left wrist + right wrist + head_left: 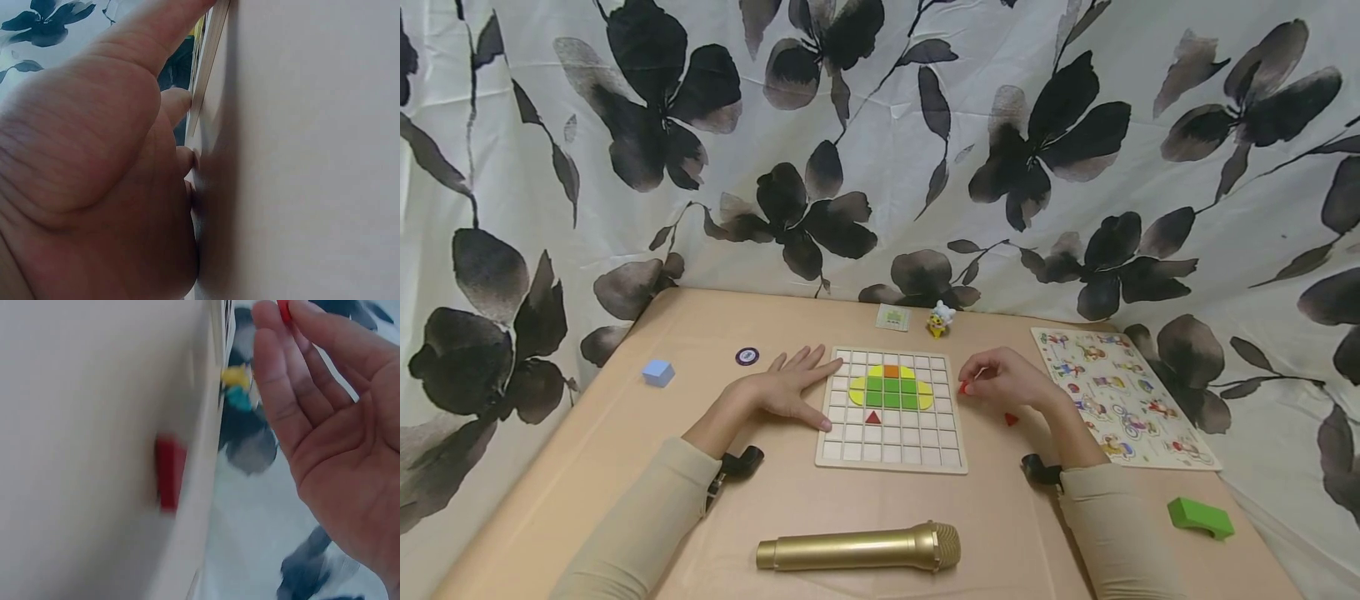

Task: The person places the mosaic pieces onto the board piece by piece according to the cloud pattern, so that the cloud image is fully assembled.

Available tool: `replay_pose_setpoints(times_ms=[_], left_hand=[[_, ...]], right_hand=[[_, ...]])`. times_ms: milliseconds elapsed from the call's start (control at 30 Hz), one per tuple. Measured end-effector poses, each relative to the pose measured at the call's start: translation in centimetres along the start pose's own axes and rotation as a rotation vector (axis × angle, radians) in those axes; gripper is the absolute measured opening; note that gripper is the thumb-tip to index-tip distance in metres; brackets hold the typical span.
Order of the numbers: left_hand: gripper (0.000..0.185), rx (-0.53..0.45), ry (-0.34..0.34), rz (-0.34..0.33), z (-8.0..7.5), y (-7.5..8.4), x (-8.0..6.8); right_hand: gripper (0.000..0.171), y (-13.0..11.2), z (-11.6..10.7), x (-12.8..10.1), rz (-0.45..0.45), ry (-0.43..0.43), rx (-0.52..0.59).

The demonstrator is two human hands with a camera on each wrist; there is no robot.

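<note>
Left hand [782, 390] rests flat, fingers straight, touching the square wooden grid board's [891, 454] left edge; right hand [1003, 382] pinches a small red piece [963, 387] just right of it.

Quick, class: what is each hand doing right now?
Left hand: open, resting flat against the grid board.
Right hand: pinching a small red piece.

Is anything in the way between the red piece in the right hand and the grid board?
Nothing visible is. The right hand pinches a small red piece just beside the grid board, with only bare table between. The left hand rests at the board's far side, clear of that path.
</note>
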State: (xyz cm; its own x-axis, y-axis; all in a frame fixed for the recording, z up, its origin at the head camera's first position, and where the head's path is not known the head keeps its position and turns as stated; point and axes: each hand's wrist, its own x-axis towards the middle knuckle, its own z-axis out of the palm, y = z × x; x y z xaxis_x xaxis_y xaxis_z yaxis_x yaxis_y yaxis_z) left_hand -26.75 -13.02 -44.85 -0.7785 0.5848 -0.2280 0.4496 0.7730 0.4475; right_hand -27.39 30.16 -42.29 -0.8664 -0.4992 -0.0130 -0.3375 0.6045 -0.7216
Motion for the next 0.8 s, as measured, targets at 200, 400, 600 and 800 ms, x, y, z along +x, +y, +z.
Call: replay_pose_setpoints(times_ms=[200, 400, 600, 800], left_hand=[[0.116, -0.009, 0.002, 0.0, 0.1, -0.2, 0.1], [0.116, -0.007, -0.001, 0.001, 0.1, 0.0, 0.0], [0.116, 0.009, 0.001, 0.006, 0.2, -0.2, 0.0], [0.115, 0.004, 0.0, 0.002, 0.0, -0.2, -0.1]], right_hand=[[0.021, -3.0, 2.0, 1.7, -0.053, -0.057, 0.026], [0.021, -6.0, 4.5, 3.6, -0.128, -0.198, 0.015], [0.021, -7.2, 6.7, 4.8, -0.22, -0.309, -0.094], [0.017, -7.4, 7.7, 5.0, -0.19, -0.352, -0.181]])
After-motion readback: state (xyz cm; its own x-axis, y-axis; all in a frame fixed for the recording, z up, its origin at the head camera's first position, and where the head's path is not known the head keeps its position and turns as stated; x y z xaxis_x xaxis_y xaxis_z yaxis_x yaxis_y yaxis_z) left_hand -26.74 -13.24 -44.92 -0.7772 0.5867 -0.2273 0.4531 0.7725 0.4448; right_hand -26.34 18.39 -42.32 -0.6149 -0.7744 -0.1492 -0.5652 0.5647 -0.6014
